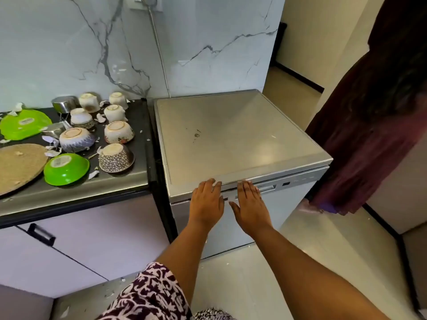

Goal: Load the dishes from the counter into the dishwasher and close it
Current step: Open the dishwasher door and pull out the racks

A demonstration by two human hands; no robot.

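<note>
At the dishwasher's front edge: the left hand (206, 199) and the right hand (250, 204) lie side by side, palms toward the door, with a narrow gap between them.
Left hand: fingers straight and close together, holding nothing; the fingertips reach the front lip of the machine's top.
Right hand: fingers straight, thumb spread out toward the left hand, holding nothing; the fingertips are at the same lip, just beside the handle recess (266, 188).
Dishwasher (231, 135): a grey free-standing machine with a flat bare top; its door (288, 204) stands upright and closed.
Surface (92, 188): a dark counter just left of the dishwasher, carrying the dishes, with white scraps scattered among them.
Dishes nearest the machine: a dotted bowl (115, 160), a floral bowl (119, 132) and a blue-patterned bowl (77, 139), all upside down.
Dishes at the back: four pale cups (114, 113), upside down, and a steel bowl (63, 103).
Dishes at the left: a green bowl (65, 168) upside down, a green plate (24, 124) and a round woven mat (18, 167).
Wall (208, 42): white marble with grey veins; a cable (159, 54) runs down it behind the machine.
Right side: a second person in a maroon dress (369, 146) stands on the floor (300, 250) near the dishwasher.
</note>
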